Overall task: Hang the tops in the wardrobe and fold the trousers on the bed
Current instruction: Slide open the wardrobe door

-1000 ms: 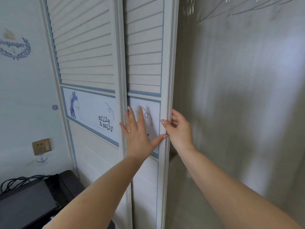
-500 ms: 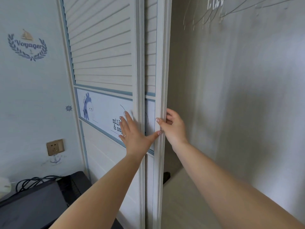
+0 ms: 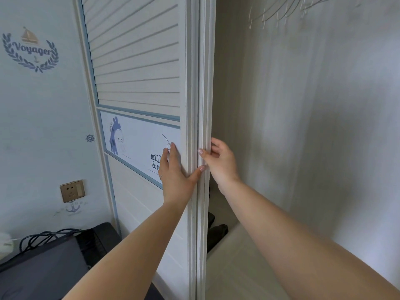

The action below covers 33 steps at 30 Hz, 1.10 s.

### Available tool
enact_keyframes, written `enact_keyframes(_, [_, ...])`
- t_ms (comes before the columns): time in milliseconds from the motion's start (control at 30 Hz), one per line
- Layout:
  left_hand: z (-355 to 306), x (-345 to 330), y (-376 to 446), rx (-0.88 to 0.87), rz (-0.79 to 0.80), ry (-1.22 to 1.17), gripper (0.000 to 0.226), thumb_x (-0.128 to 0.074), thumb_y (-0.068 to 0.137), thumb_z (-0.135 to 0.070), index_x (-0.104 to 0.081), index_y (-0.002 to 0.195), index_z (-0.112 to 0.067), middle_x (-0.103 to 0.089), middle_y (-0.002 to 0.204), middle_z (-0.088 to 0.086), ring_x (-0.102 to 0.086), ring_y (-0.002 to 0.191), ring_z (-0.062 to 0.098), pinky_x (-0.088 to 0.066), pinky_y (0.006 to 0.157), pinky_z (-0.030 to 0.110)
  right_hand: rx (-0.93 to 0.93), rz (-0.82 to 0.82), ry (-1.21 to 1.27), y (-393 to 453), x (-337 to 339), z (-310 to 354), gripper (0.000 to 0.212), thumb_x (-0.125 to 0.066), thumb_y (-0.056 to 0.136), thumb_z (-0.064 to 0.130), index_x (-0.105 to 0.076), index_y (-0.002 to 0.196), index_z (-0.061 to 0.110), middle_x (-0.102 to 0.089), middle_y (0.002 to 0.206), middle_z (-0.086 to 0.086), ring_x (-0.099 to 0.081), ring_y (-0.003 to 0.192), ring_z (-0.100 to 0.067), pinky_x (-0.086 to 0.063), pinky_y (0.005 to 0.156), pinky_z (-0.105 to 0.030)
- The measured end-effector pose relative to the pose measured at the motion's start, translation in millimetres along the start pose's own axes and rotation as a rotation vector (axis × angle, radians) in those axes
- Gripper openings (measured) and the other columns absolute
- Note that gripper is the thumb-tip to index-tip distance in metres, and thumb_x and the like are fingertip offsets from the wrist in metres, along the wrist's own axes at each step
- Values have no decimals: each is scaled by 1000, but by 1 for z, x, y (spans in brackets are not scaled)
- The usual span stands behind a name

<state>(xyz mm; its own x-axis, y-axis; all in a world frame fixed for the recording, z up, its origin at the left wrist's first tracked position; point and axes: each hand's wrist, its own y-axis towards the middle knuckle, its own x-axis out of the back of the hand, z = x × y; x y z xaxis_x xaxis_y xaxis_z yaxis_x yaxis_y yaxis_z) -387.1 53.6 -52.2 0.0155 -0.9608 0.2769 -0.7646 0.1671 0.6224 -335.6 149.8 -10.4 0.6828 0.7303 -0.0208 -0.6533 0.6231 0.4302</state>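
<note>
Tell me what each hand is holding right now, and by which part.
The right hand grips the sliding door by its vertical edge. The left hand holds nothing; it presses flat on the door's front.

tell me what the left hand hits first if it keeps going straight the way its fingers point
The left hand lies flat on the sliding wardrobe door, fingers pointing up along its face. Going straight on, it would likely slide up over the printed panel and meet the blue trim strip above it first.

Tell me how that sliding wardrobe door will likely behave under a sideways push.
The sliding door looks like a rigid slatted panel, so it should probably move as one stiff piece rather than flex. It likely glides sideways and won't tip. The left hand lies flat on it while the right hand grips its edge, suggesting some weight.
</note>
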Motion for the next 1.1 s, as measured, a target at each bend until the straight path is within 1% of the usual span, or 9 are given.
enact_keyframes(167, [0,-3,1,11,-10,10,93,-67,84,-43,-6,152,-27,-10,160,0,-2,147,16,-4,107,26,0,7,17,4,-7,-4,47,-66,88,14,-51,133,18,-61,124,0,-59,103,-1,-45,77,-7])
enact_keyframes(333, [2,-3,0,27,-12,-7,92,-67,83,-43,-7,152,-29,-11,159,0,-3,146,17,-6,107,27,-7,10,28,4,-11,-6,48,-64,89,13,-50,135,16,-59,129,-5,-57,118,-14,-45,102,-33])
enact_keyframes(400, [3,-3,1,30,-2,2,92,-67,83,-43,-7,152,-28,-10,159,0,-3,147,18,-6,107,28,-8,22,21,2,-9,-5,48,-63,90,13,-49,136,17,-58,131,-5,-55,119,-14,-45,102,-32])
enact_keyframes(500, [2,2,5,47,60,15,94,-69,82,-43,-8,152,-27,-10,160,-1,-3,147,17,-8,111,30,20,34,-25,-3,-6,-1,53,-63,91,17,-44,140,21,-51,139,1,-48,127,-11,-42,96,-19])
enact_keyframes(600, [-5,17,7,109,105,-91,89,-70,81,-45,-17,150,-27,-23,156,-2,-18,145,17,-21,115,38,81,-18,-78,-14,-1,4,56,-63,90,21,-41,142,26,-47,141,8,-42,129,-5,-34,103,-23])
enact_keyframes(700, [-12,43,-4,172,103,-199,76,-70,82,-41,-30,145,-29,-45,142,-4,-43,129,12,-35,100,27,125,-21,-71,-35,5,11,51,-63,90,21,-47,137,27,-50,134,14,-44,123,1,-36,98,-19])
enact_keyframes(800, [-18,73,-25,204,123,-233,60,-69,84,-36,-42,137,-27,-60,122,-5,-56,113,9,-43,92,24,139,33,-68,-59,7,20,50,-64,89,19,-48,136,23,-52,135,11,-47,124,-2,-36,97,-17])
enact_keyframes(1000, [-36,149,-102,235,77,-165,46,-69,86,-32,-49,127,-27,-65,108,-10,-61,102,0,-45,84,16,147,269,-82,-136,-4,34,48,-64,90,22,-48,135,22,-52,134,10,-47,123,-2,-35,88,-7])
enact_keyframes(1100, [-41,195,-160,301,18,-93,39,-68,85,-34,-50,120,-32,-65,105,-16,-61,93,-9,-45,70,7,135,414,-50,-188,-16,40,45,-63,90,24,-50,132,25,-52,133,13,-47,123,-1,-35,95,-14])
